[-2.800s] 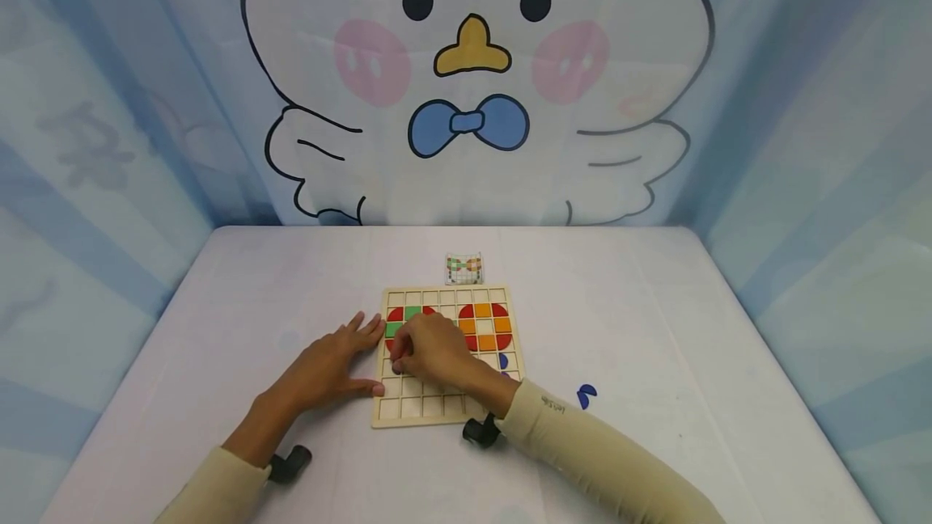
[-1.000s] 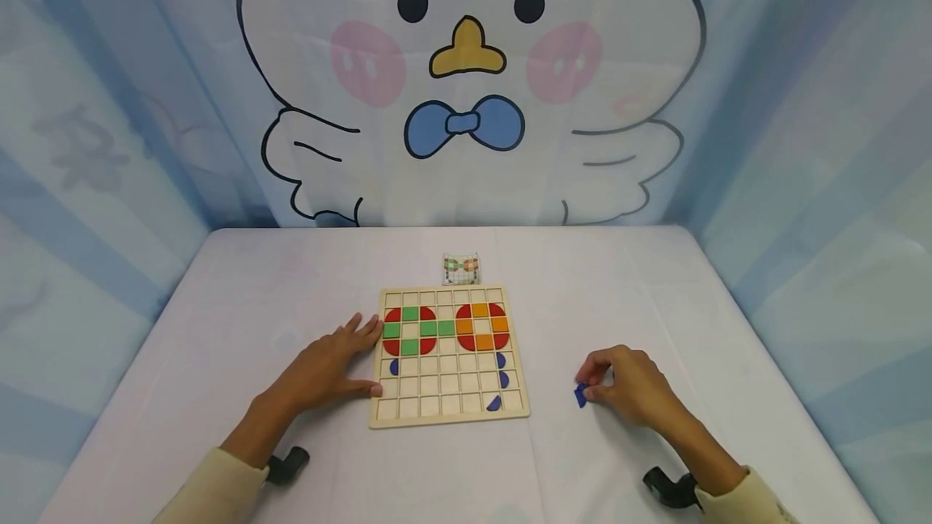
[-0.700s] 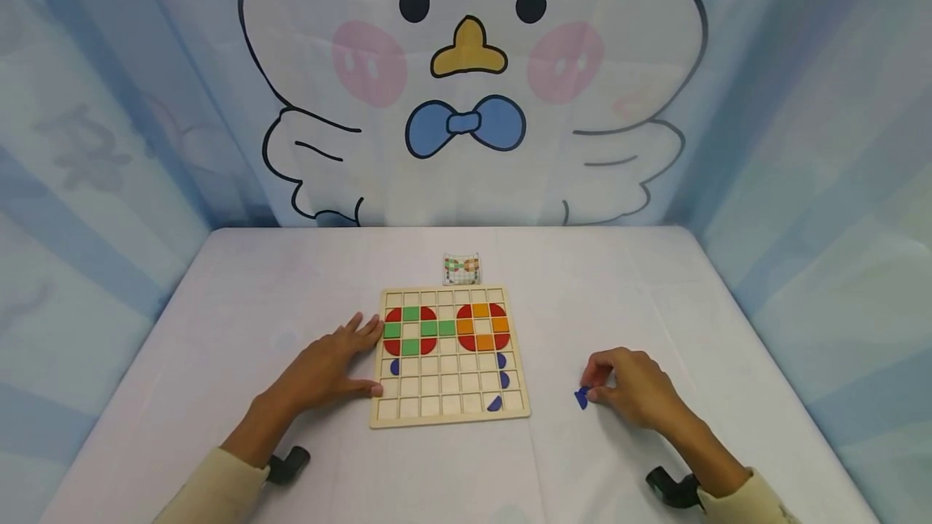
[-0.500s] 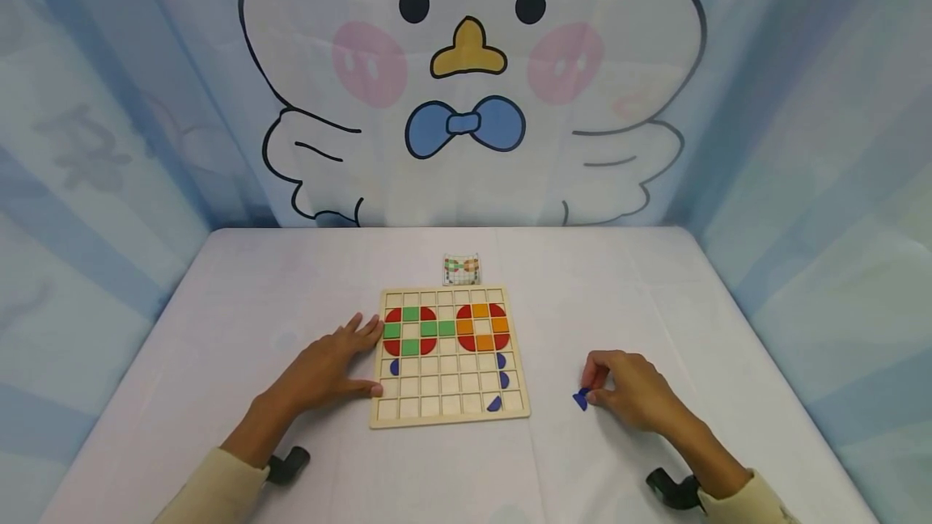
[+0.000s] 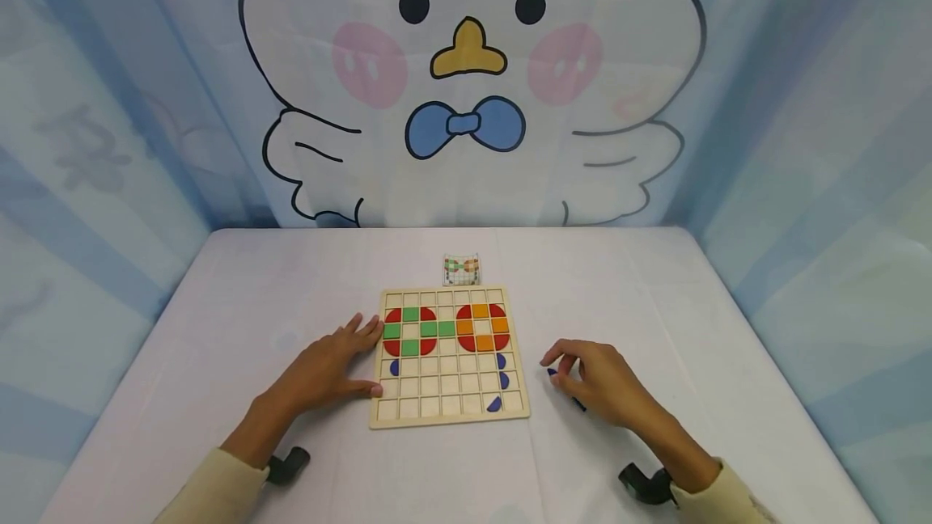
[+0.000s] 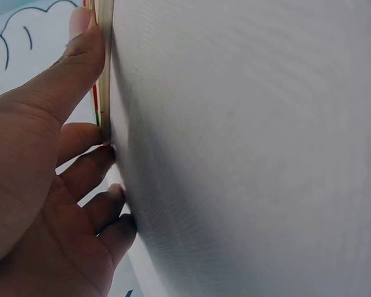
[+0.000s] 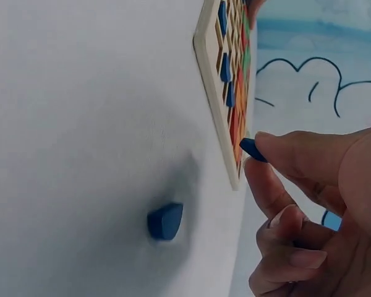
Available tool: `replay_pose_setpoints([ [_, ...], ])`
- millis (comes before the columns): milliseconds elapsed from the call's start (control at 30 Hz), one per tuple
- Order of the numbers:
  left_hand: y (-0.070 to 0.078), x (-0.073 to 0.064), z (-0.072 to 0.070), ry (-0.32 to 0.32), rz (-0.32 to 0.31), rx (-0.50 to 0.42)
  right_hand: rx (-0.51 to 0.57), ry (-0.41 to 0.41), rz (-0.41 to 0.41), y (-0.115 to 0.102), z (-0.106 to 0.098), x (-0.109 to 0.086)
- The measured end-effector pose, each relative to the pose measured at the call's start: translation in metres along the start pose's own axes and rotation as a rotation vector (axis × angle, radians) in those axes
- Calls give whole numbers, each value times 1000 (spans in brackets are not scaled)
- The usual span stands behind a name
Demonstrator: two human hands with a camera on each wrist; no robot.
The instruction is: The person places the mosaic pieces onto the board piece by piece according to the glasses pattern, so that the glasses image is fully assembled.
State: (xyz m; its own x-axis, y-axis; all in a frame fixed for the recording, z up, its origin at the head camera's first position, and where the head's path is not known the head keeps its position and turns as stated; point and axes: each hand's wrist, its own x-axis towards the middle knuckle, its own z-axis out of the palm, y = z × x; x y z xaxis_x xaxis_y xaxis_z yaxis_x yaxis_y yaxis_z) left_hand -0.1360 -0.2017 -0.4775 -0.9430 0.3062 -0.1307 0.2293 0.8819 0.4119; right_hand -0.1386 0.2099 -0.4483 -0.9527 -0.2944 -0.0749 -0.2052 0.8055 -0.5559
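My left hand point(image 5: 328, 366) lies at the left edge of a wooden grid board point(image 5: 429, 407), its thumb on the frame and its fingers extended along the side. Between thumb and fingertip, my right hand point(image 5: 604, 382) pinches a small blue half-round piece point(image 7: 251, 150), above the table just right of the board. A second blue piece point(image 7: 165, 221) lies on the tabletop beneath that hand, mostly covered by it in the head view. Set in the board are red corner pieces point(image 5: 392, 315), green squares point(image 5: 446, 329), orange squares point(image 5: 484, 343) and several blue half-rounds point(image 5: 494, 403).
A small pattern card point(image 5: 462, 269) lies behind the board's far edge. White cloth covers the table point(image 5: 306, 265), and a printed curtain point(image 5: 466, 184) hangs behind it. Each wrist wears a black camera point(image 5: 289, 465).
The right hand came from the board to the loose blue pieces at right, picked one up and now moves left with it. The left hand stays at the board's edge.
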Motion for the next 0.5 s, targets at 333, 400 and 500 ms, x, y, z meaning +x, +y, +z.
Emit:
replay_pose_setpoints([
  [333,-2,0,2,2,1,-4,117,-7,-98,-33,20,17],
  [400,-2,0,2,1,-3,-5,134,-10,-109,-40,25,21],
  [500,-3,0,2,4,-5,-3,143,-7,-103,-50,32,27],
])
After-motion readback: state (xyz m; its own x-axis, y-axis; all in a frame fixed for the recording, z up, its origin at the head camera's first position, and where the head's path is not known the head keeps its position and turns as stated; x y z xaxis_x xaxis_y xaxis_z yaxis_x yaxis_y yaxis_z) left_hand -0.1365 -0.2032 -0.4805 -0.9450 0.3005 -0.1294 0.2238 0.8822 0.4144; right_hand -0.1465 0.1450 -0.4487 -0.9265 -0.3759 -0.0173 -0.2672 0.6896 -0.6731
